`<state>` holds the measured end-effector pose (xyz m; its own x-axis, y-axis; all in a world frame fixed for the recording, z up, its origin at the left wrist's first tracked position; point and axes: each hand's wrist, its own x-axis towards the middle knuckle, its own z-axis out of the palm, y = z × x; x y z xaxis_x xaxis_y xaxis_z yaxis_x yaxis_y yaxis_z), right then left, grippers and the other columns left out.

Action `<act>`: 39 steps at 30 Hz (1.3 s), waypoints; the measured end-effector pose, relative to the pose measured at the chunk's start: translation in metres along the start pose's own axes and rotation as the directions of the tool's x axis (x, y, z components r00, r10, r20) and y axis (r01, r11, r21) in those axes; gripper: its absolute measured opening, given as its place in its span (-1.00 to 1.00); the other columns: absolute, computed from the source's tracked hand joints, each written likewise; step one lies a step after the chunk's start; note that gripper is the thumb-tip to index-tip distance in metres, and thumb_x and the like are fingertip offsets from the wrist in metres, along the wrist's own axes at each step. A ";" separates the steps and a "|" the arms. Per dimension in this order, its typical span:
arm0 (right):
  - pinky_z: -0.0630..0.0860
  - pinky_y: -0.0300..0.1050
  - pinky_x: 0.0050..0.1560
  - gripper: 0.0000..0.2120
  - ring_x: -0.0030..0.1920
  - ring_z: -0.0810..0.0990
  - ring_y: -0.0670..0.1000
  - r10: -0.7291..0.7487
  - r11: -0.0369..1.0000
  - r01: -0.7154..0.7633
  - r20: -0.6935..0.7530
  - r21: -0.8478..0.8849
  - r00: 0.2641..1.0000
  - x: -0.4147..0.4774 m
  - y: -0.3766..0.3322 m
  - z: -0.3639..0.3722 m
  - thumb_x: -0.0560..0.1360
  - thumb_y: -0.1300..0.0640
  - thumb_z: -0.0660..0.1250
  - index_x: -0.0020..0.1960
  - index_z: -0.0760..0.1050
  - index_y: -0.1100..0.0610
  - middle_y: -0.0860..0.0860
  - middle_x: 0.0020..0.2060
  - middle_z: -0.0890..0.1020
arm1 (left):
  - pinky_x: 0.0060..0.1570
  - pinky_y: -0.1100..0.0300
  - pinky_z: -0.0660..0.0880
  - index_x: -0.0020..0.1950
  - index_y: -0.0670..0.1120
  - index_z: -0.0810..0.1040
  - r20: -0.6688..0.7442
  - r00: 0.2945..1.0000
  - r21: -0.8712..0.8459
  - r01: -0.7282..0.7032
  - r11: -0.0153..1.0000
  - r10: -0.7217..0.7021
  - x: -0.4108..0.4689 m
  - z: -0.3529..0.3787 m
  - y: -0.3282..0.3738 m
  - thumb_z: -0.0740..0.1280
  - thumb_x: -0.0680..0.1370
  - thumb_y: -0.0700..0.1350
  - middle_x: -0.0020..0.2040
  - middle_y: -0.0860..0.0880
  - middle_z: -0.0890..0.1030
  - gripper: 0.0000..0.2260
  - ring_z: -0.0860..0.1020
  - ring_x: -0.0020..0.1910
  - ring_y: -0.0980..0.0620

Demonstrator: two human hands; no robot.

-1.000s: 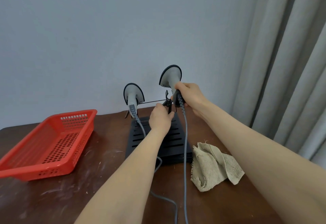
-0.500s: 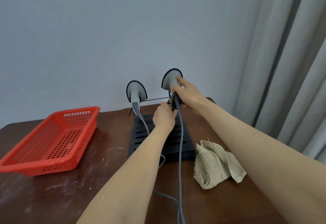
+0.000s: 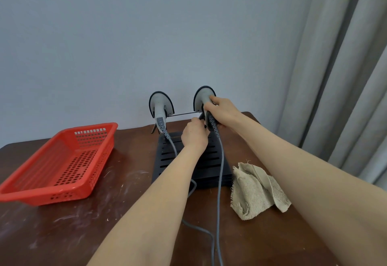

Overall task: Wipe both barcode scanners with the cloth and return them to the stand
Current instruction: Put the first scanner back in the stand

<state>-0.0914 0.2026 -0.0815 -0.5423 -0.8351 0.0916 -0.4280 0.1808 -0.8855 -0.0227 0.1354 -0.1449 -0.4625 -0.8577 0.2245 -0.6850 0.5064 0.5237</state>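
Observation:
Two grey barcode scanners with black-rimmed heads stand at the back of a black slotted stand (image 3: 167,167). The left scanner (image 3: 160,106) rests upright on the stand's rail with no hand on it. My right hand (image 3: 222,111) is wrapped around the handle of the right scanner (image 3: 203,98), which sits low at the rail. My left hand (image 3: 193,134) is closed on the stand's black bracket just below that scanner. A crumpled beige cloth (image 3: 255,190) lies on the table to the right of the stand, touched by neither hand.
A red perforated plastic basket (image 3: 60,165) sits at the left of the dark wooden table (image 3: 62,234). Two grey cables (image 3: 217,202) trail from the scanners toward the front edge. Grey curtains (image 3: 345,77) hang at the right, and a plain wall is behind.
My right hand has lowered the right scanner down toward the stand's rail. My left hand has stayed at the bracket under it.

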 end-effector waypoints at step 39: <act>0.34 -0.10 0.10 -0.59 0.31 0.32 0.12 -0.276 0.948 0.184 -0.387 -0.259 0.880 -0.040 -0.047 0.024 0.54 0.05 0.22 0.38 0.33 0.06 0.11 0.32 0.34 | -0.15 0.10 0.35 -0.09 -0.21 0.58 -0.337 0.940 -0.122 0.014 0.992 -0.054 -0.027 -0.135 -0.042 -0.01 0.66 -0.04 -0.06 -0.17 0.63 -0.57 0.56 -0.05 -0.19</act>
<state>-0.0322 0.2155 -0.0549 -0.6386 -0.5839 0.5012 -0.6927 0.1525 -0.7049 0.0942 0.1259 -0.0622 -0.2076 -0.8635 0.4596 -0.6179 0.4800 0.6228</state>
